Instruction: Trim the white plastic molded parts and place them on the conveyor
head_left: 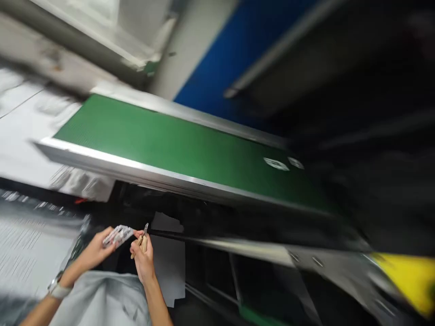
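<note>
My left hand [97, 250] is closed on a small white plastic part [118, 235] with openings in it, held in front of my body. Close beside it, my right hand [143, 259] grips a pair of nippers [144, 240] with tan handles, their metal tips pointing up. A fingertip of the right hand lies near the right end of the plastic part; whether it touches is unclear. On the green conveyor belt [170, 140] beyond my hands lie two similar white parts, one at the right [276, 164] and another [295, 162] past it.
A metal rail [136, 165] edges the belt's near side. At the left, white parts [76, 181] lie on a white surface, and a clear bag [30, 244] sits lower down. Grey card [168, 262] is right of my hands. Something yellow [408, 276] stands far right, blurred.
</note>
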The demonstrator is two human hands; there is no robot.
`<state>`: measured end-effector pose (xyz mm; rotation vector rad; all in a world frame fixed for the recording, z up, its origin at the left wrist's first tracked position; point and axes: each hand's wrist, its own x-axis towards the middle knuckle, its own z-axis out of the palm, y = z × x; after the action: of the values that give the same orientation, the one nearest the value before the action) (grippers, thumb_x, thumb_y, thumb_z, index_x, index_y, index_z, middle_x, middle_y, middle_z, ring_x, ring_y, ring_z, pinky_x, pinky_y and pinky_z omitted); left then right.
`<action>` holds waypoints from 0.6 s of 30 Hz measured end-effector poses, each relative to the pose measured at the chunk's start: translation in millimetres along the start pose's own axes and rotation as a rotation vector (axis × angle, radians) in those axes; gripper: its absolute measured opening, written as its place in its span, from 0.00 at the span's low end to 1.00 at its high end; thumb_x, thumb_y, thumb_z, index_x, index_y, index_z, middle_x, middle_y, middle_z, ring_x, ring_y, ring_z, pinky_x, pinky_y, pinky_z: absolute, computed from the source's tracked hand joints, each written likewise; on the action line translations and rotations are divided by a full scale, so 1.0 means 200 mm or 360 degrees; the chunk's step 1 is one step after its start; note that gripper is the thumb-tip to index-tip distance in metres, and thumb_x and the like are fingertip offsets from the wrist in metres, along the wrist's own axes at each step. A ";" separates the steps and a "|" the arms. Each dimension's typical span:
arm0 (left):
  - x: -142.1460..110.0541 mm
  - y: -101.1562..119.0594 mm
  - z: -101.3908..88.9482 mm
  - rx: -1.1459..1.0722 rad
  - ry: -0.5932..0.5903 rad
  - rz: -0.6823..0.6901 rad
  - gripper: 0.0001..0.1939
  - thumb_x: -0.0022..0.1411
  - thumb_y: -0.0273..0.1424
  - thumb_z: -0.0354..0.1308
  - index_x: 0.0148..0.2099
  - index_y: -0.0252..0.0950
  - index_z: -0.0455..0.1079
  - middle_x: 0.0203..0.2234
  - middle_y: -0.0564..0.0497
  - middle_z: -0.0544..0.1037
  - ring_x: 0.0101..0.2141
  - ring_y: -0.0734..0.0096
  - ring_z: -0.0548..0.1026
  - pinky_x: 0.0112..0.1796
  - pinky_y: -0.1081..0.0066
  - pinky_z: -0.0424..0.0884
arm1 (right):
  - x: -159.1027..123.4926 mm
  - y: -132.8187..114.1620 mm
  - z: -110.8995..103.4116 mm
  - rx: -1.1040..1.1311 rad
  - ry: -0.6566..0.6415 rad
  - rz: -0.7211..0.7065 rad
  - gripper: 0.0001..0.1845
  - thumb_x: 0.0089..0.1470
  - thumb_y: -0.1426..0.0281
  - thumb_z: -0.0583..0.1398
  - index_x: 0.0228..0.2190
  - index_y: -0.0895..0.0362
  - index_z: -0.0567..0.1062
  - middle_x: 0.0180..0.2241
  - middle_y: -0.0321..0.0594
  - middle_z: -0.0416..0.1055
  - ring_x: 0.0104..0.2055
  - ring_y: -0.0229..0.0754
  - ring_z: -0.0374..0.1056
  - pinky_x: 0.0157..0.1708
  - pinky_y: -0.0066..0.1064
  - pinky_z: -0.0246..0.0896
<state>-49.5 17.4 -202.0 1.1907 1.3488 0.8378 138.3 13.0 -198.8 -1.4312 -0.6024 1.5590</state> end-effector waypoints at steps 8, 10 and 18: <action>0.11 0.41 0.39 0.0008 -0.0794 0.0382 0.29 0.54 0.59 0.64 0.37 0.36 0.76 0.27 0.47 0.77 0.28 0.64 0.76 0.33 0.70 0.77 | -0.30 -0.39 -0.26 0.0943 0.0502 -0.0421 0.36 0.22 0.62 0.82 0.35 0.54 0.75 0.26 0.28 0.71 0.23 0.29 0.61 0.26 0.25 0.57; 0.09 0.50 0.49 -0.0059 -0.0719 0.0404 0.30 0.53 0.62 0.64 0.32 0.37 0.75 0.26 0.47 0.77 0.29 0.63 0.77 0.34 0.70 0.77 | -0.37 -0.40 -0.34 0.1070 0.0567 -0.0498 0.36 0.23 0.61 0.82 0.35 0.55 0.74 0.24 0.26 0.69 0.22 0.29 0.60 0.26 0.25 0.55; 0.03 1.44 0.75 0.0070 -0.0996 0.1850 0.13 0.65 0.29 0.61 0.28 0.39 0.63 0.30 0.51 0.81 0.29 0.70 0.79 0.30 0.76 0.75 | -0.38 -0.23 -0.74 0.1317 0.0761 -0.0893 0.36 0.28 0.58 0.81 0.38 0.52 0.73 0.32 0.30 0.74 0.22 0.27 0.58 0.24 0.25 0.49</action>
<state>150.6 71.5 47.9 2.0725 0.0670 1.0559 286.0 -62.4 -153.7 -0.8325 -0.0230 0.8052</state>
